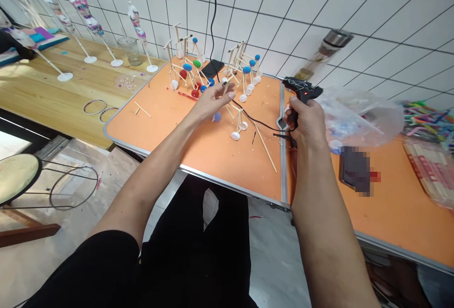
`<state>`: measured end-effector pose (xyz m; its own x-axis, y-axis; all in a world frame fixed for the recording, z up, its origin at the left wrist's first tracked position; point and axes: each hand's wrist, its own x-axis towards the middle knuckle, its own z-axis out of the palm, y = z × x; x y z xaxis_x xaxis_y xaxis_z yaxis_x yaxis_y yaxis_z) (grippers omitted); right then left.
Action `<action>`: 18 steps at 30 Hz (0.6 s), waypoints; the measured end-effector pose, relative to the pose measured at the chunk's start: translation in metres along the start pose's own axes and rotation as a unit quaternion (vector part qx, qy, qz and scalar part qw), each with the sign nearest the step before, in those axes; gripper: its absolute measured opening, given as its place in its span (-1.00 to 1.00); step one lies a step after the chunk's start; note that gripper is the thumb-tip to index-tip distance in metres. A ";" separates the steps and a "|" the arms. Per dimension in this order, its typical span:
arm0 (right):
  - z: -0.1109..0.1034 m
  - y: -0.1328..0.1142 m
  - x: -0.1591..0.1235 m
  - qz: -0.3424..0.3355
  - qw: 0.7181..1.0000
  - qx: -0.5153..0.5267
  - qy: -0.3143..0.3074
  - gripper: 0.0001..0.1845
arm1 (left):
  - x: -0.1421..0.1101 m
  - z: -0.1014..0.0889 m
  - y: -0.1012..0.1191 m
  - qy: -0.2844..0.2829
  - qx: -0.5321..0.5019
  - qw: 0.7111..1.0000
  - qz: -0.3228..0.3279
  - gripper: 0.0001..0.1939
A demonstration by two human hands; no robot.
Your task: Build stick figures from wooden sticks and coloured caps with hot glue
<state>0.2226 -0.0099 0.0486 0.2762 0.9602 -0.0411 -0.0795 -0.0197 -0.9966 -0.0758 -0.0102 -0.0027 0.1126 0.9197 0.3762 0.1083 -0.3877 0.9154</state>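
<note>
My right hand [308, 123] grips the handle of a black hot glue gun [301, 89], whose small red light is lit. Its black cord [260, 121] loops across the orange table top [198, 142]. My left hand [213, 102] hovers with spread fingers over several wooden-stick models [186, 62] with white bottle-cap feet and coloured balls. A thin stick [229, 82] sits right by its fingertips, and I cannot tell if they touch. A blue ball [216, 117] shows just beneath that palm. Loose sticks [265, 147] lie to the right.
A clear plastic bag [358, 116] and bundled coloured sticks [427, 118] lie right of the metal-edged table seam. A wooden table [53, 81] at left holds tall white-based figures, a glass jar [130, 51] and metal rings [94, 107]. A tiled wall rises behind.
</note>
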 end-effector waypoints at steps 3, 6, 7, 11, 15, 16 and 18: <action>-0.001 0.002 0.002 -0.008 1.000 0.012 -0.005 -0.68 | 0.000 0.000 0.000 0.005 0.021 1.000 0.002 -0.30; 0.000 0.002 0.002 -0.007 1.000 0.008 0.002 -0.65 | -0.001 0.000 0.002 0.011 0.038 0.999 0.009 -0.35; 0.000 0.001 0.002 -0.006 1.000 0.002 0.002 -0.65 | -0.002 0.001 0.004 0.012 0.041 0.999 0.012 -0.36; 0.001 0.000 0.000 -0.009 1.000 -0.014 0.001 -0.67 | -0.004 0.001 0.008 0.018 0.043 0.999 0.017 -0.37; 0.000 0.001 0.001 -0.012 1.000 -0.019 0.000 -0.68 | -0.005 0.002 0.010 0.021 0.046 0.999 0.006 -0.38; 0.000 0.002 0.003 -0.014 1.000 -0.017 -0.003 -0.67 | -0.005 0.002 0.011 0.020 0.049 0.999 0.003 -0.38; -0.002 0.006 0.007 -0.010 1.000 -0.016 -0.008 -0.66 | -0.005 0.003 0.012 0.021 0.054 0.998 0.001 -0.38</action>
<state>0.2257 -0.0034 0.0427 0.2617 0.9649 -0.0202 -0.0441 -0.0090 -0.9990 -0.0725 -0.0196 0.0065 0.0717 0.9201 0.3852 0.2144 -0.3914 0.8949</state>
